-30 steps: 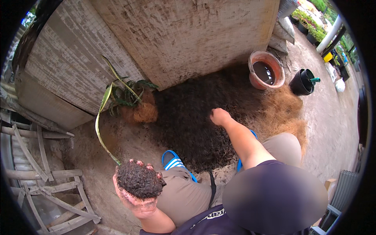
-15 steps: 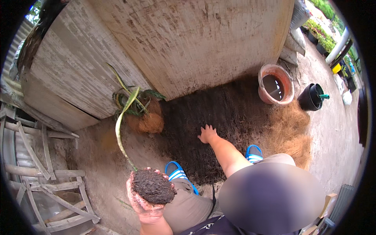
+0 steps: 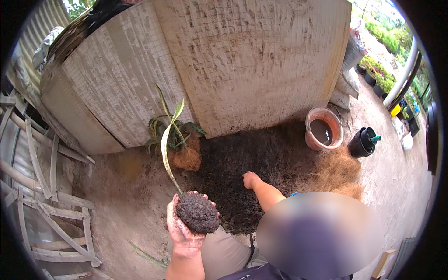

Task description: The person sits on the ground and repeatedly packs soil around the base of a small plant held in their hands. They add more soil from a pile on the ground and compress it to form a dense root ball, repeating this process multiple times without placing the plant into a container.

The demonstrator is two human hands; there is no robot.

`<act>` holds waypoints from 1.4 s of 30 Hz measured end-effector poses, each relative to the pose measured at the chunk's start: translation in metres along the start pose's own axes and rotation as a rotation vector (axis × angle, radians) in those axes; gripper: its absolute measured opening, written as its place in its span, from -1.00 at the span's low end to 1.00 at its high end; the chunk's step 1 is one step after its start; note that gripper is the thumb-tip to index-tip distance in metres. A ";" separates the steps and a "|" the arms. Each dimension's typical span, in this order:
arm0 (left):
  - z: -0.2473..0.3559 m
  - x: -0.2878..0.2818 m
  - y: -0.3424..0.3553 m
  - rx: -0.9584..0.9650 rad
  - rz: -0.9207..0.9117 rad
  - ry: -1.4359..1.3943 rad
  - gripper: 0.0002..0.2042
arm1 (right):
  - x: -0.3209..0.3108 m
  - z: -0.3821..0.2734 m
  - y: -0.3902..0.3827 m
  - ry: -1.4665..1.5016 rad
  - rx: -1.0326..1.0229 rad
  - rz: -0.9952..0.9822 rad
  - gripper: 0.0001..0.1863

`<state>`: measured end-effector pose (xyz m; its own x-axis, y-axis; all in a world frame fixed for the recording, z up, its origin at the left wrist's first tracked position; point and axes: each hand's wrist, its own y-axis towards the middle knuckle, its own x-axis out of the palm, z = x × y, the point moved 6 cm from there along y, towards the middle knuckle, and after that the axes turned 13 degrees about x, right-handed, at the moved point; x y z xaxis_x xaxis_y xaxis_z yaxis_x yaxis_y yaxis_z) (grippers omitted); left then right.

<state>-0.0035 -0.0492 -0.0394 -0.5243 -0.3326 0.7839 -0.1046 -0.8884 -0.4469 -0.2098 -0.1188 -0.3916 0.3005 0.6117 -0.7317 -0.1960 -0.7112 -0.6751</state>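
My left hand [image 3: 183, 233] is cupped around a ball of dark soil [image 3: 198, 213], fingers curled up its sides. From the top of that soil ball rises a snake plant [image 3: 164, 147] with long yellow-edged leaves, leaning up and to the left. My right hand [image 3: 251, 180] reaches down to a spread of dark loose soil [image 3: 233, 161] on the ground. Its fingers are curled in against the soil, and whatever lies inside them is hidden.
Brown coir fibre [image 3: 333, 170] lies right of the soil. Beyond it stand a terracotta-coloured pot [image 3: 310, 135] of dark liquid and stacked black pots [image 3: 360, 143]. A fibre-wrapped plant [image 3: 187, 158] sits by the panel wall [image 3: 252, 65]. A wooden frame [image 3: 60, 210] is at left.
My right hand has gone from spread fingers on the soil to a curled hand. The plant in my left hand sits farther right in the picture, and the whole view has shifted.
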 end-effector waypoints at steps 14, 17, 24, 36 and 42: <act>-0.018 0.018 0.002 -0.078 -0.185 -0.003 -0.65 | -0.020 0.058 -0.029 1.201 0.408 -0.072 -0.62; -0.027 0.014 0.011 -0.094 -0.193 -0.008 -0.65 | -0.030 0.053 -0.047 1.449 0.387 -0.243 -0.72; -0.040 0.023 0.015 -0.058 -0.184 0.073 -0.69 | -0.090 0.045 -0.092 1.539 0.108 -0.251 -0.69; -0.059 0.026 0.019 -0.052 -0.201 0.146 -0.69 | -0.212 0.040 -0.239 1.381 -0.063 -0.227 -0.72; -0.064 0.036 0.023 0.022 -0.268 0.127 -0.71 | -0.201 0.021 -0.264 1.830 -0.207 -0.398 -0.80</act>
<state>-0.0784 -0.0617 -0.0492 -0.5821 -0.0443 0.8119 -0.2357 -0.9465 -0.2206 -0.2387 -0.0470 -0.0683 0.8131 -0.2461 0.5275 0.1853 -0.7497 -0.6353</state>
